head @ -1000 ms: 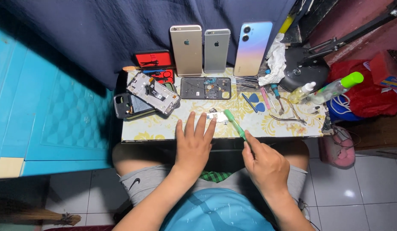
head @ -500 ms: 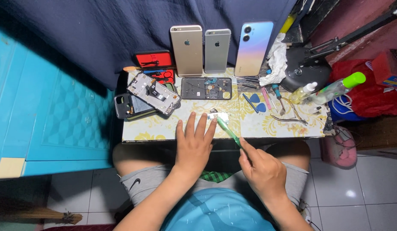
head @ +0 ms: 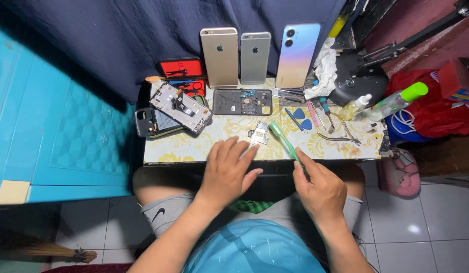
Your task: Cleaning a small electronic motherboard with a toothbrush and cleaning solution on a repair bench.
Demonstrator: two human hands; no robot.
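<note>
Two hands work at the patterned table (head: 194, 146): the left hand (head: 227, 169), fingers spread flat, presses a small metal part (head: 260, 133), while the right hand (head: 320, 189) grips a green toothbrush (head: 285, 142) just beside that part.

- Our left hand (head: 225, 172) and right hand (head: 320, 189) are bare: we wear no gloves, rings or watch, and both forearms are uncovered up to the lower picture edge.
- Our shirt (head: 254, 250), nearest the camera, is light blue with paler streaks across it.
- Beyond the shirt, towards the table (head: 194, 149), we wear grey shorts (head: 161, 215) bearing a small dark logo on the left leg.
- Between the shorts' legs, just beyond the shirt, shows a green checked cloth (head: 250, 206).
- Our knees are bare beneath the table edge.
</note>
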